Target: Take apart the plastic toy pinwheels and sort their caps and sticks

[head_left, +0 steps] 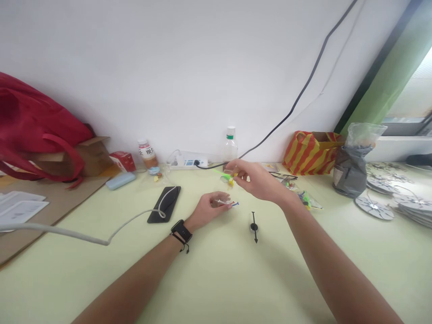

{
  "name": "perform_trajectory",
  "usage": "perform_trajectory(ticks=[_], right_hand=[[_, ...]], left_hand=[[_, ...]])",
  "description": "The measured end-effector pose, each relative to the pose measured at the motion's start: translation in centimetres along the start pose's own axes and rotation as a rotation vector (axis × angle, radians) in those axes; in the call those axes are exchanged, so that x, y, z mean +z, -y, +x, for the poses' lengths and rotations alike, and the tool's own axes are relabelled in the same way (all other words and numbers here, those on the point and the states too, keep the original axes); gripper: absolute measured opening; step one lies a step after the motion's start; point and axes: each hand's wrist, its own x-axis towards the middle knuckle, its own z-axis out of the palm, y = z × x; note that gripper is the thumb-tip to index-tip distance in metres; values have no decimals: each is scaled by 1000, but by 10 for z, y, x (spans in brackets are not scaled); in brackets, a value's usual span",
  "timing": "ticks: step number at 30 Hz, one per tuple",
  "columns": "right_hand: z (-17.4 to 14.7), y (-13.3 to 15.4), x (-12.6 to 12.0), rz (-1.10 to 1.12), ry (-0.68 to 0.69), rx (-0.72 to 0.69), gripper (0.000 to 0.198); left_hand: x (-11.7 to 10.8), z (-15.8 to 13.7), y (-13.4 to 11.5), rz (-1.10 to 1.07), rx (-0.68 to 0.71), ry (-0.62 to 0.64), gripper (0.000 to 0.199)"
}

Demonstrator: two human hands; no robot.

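My left hand (213,207), with a black watch on the wrist, is curled low over the table around thin white, red and blue plastic pieces (235,204). Their coloured ends stick out past the fingertips. Farther back, my right hand (253,178) is raised with its fingers drawn together; whatever is between them is too small to name. Just left of it are small bright green and yellow pieces (230,181), partly behind the fingers. A black arrow-shaped pointer on a round base (254,227) lies nearer me, between my forearms.
A phone (164,204) with a grey cable lies left. Along the wall stand drink bottles (230,144), a power strip (185,161) and a striped bag (310,153). A grey bag (350,173) and round discs (374,208) are at right; plastic packets (308,200) lie behind my right forearm.
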Motion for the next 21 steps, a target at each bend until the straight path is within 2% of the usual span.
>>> perform_trajectory(ticks=[4, 8, 15, 18, 21], right_hand=[[-1, 1, -5, 53, -21, 12, 32], [-2, 6, -14, 112, -174, -37, 22], [-5, 13, -29, 171, -409, -48, 16], [-2, 13, -23, 156, -490, -28, 12], [3, 11, -7, 89, -475, 12, 9]], left_hand=[[0, 0, -5, -13, 22, 25, 48], [0, -1, -9, 10, 42, 17, 50], [-1, -1, -5, 40, 23, 16, 53], [-1, -1, -3, 45, 22, 11, 53], [0, -1, -3, 42, 19, 2, 54]])
